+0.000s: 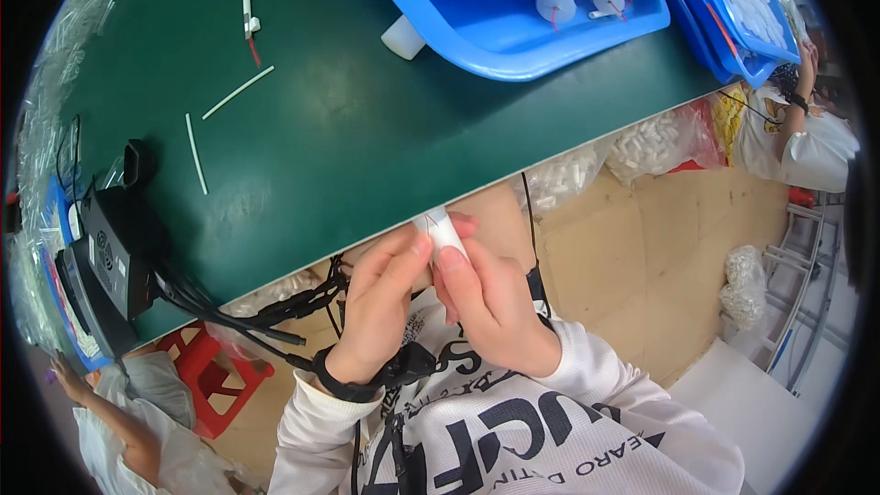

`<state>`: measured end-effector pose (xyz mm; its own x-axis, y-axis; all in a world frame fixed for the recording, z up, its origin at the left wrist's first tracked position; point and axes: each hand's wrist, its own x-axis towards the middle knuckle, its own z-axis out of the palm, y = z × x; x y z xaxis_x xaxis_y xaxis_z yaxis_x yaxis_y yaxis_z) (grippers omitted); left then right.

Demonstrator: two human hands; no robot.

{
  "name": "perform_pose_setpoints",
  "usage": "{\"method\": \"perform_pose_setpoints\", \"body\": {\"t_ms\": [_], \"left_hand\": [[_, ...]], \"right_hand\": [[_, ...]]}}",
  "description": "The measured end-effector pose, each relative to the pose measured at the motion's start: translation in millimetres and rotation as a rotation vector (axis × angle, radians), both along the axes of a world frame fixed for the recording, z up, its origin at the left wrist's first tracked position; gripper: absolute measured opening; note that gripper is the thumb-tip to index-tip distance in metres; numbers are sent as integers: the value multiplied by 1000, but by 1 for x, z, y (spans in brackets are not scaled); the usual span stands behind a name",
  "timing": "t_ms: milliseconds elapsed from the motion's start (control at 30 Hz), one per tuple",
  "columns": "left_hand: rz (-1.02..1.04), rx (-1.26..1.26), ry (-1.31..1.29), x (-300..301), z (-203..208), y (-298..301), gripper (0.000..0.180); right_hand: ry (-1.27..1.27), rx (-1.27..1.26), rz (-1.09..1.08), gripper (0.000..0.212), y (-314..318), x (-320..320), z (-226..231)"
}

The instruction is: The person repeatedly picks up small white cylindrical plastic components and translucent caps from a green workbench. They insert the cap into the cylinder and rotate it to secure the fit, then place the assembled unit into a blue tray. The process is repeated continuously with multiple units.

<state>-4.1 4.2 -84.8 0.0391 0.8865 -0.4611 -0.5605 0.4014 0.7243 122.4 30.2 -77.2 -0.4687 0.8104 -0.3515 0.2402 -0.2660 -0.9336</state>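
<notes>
Holding a short white cylinder [447, 236], plastic by the look of it, over the lap at the near edge of the dark green bench [321, 160]. Pinching it with both hands — gripping its upper left with the left hand [380, 286], pressing the thumb of the right hand [495, 298] on its lower part. Kept low, wired end toward the bench, presumably for steadiness and a clear view of the thin red wire [429, 219]; impossible to tell how that is fixed.

Just left, hanging off the bench edge, in a bundle of thick black cables [266, 316] — likely to catch the left sleeve. Beyond, on the bench, set apart from one another: two slim white tubes [238, 92] and a narrow white piece with a red lead [247, 18], probably spread for easy picking. At the left end, crowded by a black box-shaped device [124, 252].

Across the far right, blocked by a large blue plastic tray [495, 60] holding round white pieces with red wires [555, 5], with a loose white cup-like piece [403, 38] beside its rim. Below the bench at right, stored in clear plastic bags of small white parts [642, 145]; past those, near a co-worker's arm [804, 82].
</notes>
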Motion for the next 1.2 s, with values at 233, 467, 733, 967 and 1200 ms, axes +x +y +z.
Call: {"method": "perform_pose_setpoints", "body": {"t_ms": [233,467,733,967,1200], "left_hand": [[-1,66,-107,0,-4,0,39],[71,164,-214,9,-12,0,38],[55,33,-60,2,0,-2,39],[98,-172,0,7,23,2,41],[177,-153,10,16,23,3,41]], "right_hand": [[-130,3,-26,27,1,-7,18],[-289,73,110,28,18,-6,41],[-20,-181,-153,30,-5,-18,22],[121,-593,-139,38,9,-11,34],[72,-375,59,41,19,-2,29]]}}
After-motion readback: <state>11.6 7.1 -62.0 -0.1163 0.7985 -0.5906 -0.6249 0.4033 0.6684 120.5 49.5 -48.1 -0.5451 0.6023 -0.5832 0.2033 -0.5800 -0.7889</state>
